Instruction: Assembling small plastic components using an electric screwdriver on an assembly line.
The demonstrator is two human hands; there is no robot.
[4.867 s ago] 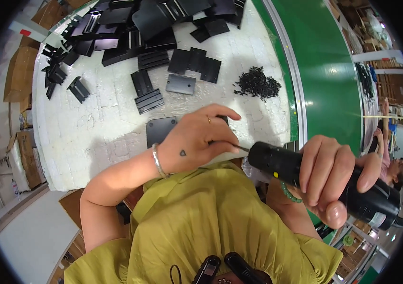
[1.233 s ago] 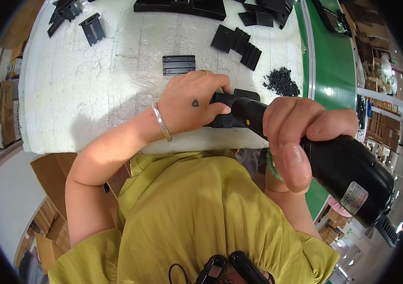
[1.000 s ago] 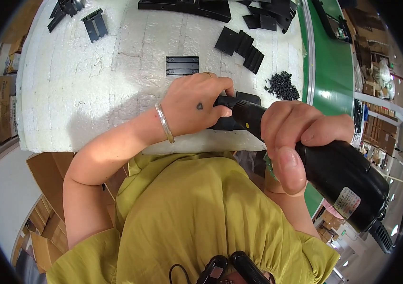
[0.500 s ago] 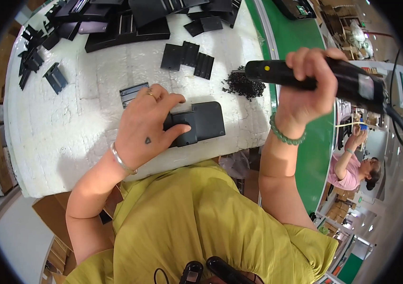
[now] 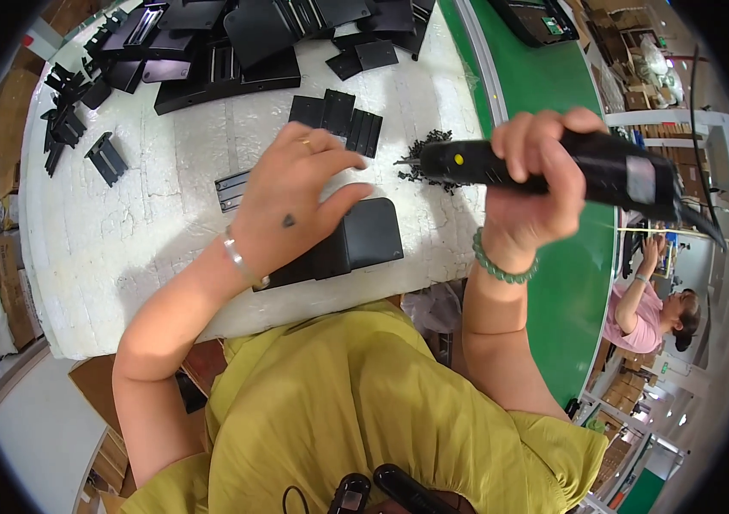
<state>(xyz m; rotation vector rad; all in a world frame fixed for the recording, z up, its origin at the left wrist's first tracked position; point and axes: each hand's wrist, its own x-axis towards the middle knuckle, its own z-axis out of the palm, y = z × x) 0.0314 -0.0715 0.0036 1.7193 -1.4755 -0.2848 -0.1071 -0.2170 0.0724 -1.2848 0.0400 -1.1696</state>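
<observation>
My right hand [image 5: 540, 184] is wrapped around a black, corded electric screwdriver [image 5: 630, 167], held level with its bit toward the left. The screwdriver's tip hangs over a heap of small black screws [image 5: 438, 137] and hides part of it. My left hand [image 5: 291, 197] is raised over a flat black plastic part [image 5: 373, 236] near the table's front edge. Its thumb and index finger are apart, and no object shows between them. The hand covers some of the black part. Beside it lies a small slotted black piece [image 5: 230, 194], partly hidden.
Black plates and frames [image 5: 249, 77] are piled at the back of the white, foam-like tabletop [image 5: 167, 171]. Small black brackets [image 5: 64, 120] cluster at the far left; one bracket [image 5: 107, 158] lies apart. A green surface [image 5: 523, 94] borders the right side. A person in pink [image 5: 639, 313] is farther right.
My left hand has lifted off the black part and moved up and right, its fingers free. The screwdriver in my right hand has swung left and slightly down, over the screws.
</observation>
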